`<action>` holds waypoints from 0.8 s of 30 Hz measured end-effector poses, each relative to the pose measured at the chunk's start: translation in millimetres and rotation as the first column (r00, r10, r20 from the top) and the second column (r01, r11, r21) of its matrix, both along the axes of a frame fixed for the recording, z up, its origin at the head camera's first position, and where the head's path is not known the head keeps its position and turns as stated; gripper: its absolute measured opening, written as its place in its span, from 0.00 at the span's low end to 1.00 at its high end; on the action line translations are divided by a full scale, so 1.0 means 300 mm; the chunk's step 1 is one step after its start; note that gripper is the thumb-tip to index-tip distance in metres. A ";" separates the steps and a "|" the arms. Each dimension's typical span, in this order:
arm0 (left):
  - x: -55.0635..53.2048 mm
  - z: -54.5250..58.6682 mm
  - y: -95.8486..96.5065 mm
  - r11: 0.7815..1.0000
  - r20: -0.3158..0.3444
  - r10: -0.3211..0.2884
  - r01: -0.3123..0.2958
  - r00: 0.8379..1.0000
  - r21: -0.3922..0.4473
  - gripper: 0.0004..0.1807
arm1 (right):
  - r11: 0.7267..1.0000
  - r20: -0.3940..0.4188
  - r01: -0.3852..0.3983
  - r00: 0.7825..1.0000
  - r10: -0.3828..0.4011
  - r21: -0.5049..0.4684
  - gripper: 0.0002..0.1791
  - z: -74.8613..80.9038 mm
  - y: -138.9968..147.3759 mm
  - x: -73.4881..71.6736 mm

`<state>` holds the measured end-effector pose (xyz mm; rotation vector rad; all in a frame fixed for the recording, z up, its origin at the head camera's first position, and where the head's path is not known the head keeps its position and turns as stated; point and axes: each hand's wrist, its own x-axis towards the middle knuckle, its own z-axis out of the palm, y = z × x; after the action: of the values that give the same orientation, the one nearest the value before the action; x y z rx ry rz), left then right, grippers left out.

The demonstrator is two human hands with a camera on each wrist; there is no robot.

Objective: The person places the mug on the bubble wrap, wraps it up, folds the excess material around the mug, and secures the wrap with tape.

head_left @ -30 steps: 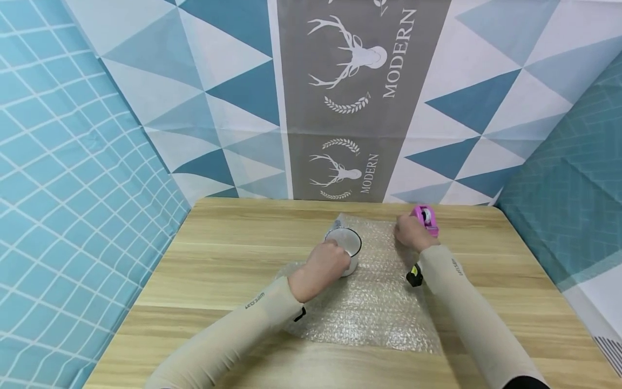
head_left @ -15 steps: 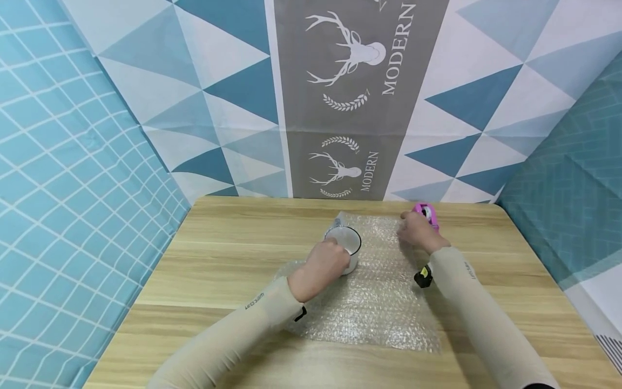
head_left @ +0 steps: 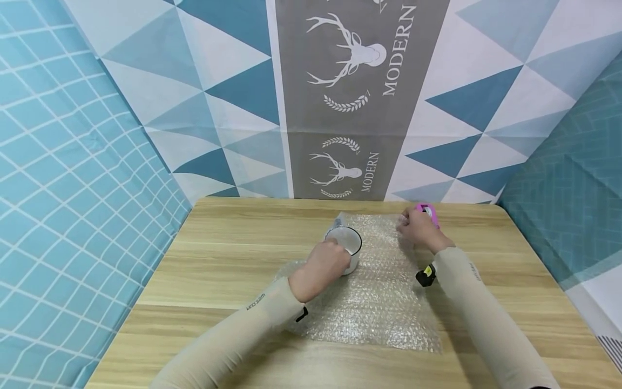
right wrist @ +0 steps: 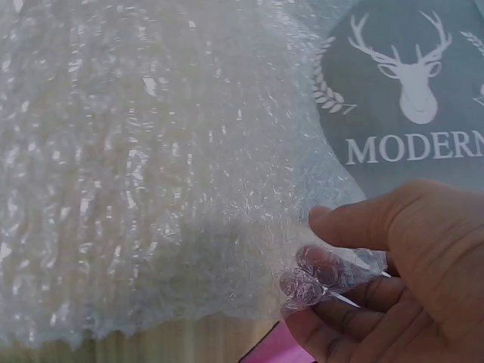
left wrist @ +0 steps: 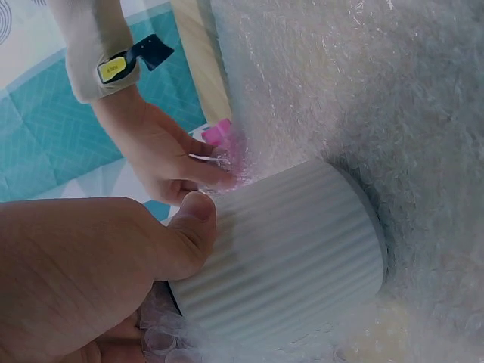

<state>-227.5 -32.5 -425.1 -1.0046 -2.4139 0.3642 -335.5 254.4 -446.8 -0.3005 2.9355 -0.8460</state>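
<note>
A white ribbed mug (head_left: 353, 261) with a dark rim stands on a sheet of bubble wrap (head_left: 374, 308). My left hand (head_left: 324, 268) grips the mug at its near rim. In the left wrist view the thumb of this left hand (left wrist: 83, 265) lies along the ribbed side (left wrist: 295, 249). At the sheet's far right corner, my right hand (head_left: 421, 228) pinches the bubble wrap. The right wrist view shows the right hand (right wrist: 408, 265) with its thumb above the wrap (right wrist: 174, 174) and fingers seen through the clear film.
A pink tape dispenser (head_left: 430, 212) sits just behind my right hand, partly covered by it. The wooden table (head_left: 233, 243) ends at a patterned cloth wall (head_left: 340, 108), with blue cloth (head_left: 73, 162) on the left and teal cloth (head_left: 573, 178) on the right.
My right hand has shifted slightly right and back along the wrap's far right edge, its fingers now at the corner. The left hand and the mug have stayed in place.
</note>
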 end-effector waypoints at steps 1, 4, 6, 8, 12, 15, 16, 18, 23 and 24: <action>0.000 0.000 0.000 1.000 0.001 -0.002 0.002 1.000 0.000 0.15 | 1.000 -0.009 -0.001 1.000 0.001 -0.013 0.09 0.000 0.003 -0.001; 0.000 -0.001 0.000 1.000 0.007 -0.002 0.002 1.000 0.001 0.15 | 0.999 -0.031 -0.018 0.999 0.016 -0.050 0.13 0.002 0.010 -0.006; 0.002 0.000 0.000 1.000 0.015 -0.002 0.002 1.000 0.003 0.14 | 0.997 -0.037 -0.028 0.999 0.025 -0.074 0.12 0.003 0.012 -0.006; 0.003 0.000 0.000 1.000 0.017 -0.001 0.001 1.000 0.004 0.14 | 0.995 -0.035 -0.032 0.999 0.029 -0.092 0.09 0.005 0.013 -0.004; 0.005 0.001 -0.001 1.000 0.013 -0.004 0.004 1.000 0.006 0.14 | 0.996 -0.030 -0.024 0.999 0.021 -0.089 0.15 0.010 0.014 0.002; 0.006 0.002 -0.001 1.000 0.006 -0.007 0.007 1.000 0.009 0.14 | 0.997 -0.044 -0.027 0.999 0.024 -0.071 0.14 0.019 0.014 0.009; 0.006 0.002 -0.001 1.000 0.004 -0.008 0.008 1.000 0.010 0.14 | 0.998 -0.053 -0.033 0.998 0.030 -0.061 0.11 0.022 0.014 0.012; 0.006 0.002 -0.002 1.000 0.001 -0.011 0.011 1.000 0.011 0.14 | 0.998 -0.065 -0.045 0.997 0.042 -0.051 0.07 0.029 0.015 0.016; 0.003 0.001 -0.001 1.000 -0.001 -0.014 0.014 1.000 0.012 0.14 | 0.996 -0.082 -0.071 0.994 0.067 -0.057 0.09 0.039 0.021 0.022; 0.002 0.001 -0.001 1.000 0.003 -0.012 0.012 1.000 0.012 0.14 | 0.995 -0.083 -0.073 0.994 0.068 -0.063 0.09 0.041 0.022 0.024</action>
<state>-226.8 -32.7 -424.9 -1.0150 -2.4094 0.3441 -328.2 261.0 -434.4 -0.4505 2.9542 -0.9435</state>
